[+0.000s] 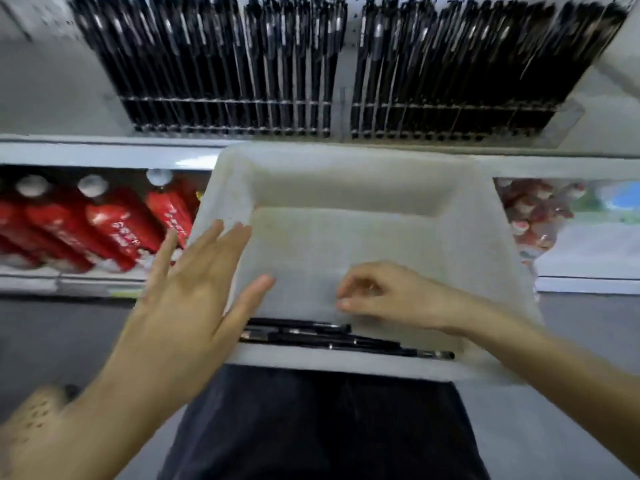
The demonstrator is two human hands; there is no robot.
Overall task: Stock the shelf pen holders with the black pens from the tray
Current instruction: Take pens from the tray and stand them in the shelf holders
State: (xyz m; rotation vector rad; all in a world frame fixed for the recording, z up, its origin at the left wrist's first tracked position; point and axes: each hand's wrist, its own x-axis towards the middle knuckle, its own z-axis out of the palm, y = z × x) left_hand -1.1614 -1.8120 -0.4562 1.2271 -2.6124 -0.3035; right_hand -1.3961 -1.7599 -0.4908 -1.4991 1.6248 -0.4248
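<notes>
White tray (346, 244) holds few black pens (311, 336); shelf holders (225, 99) packed.

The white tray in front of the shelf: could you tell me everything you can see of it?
The white tray looks like matt plastic: a shallow rectangular tub with broad rim, sloping walls and rounded corners. Its far rim lies at the shelf edge; its near rim is at the person's waist. A few black pens lie flat along its near wall; the rest is bare. The left hand, fingers straight, overlaps its left rim; the right hand, fingers curled, is over its floor.
</notes>
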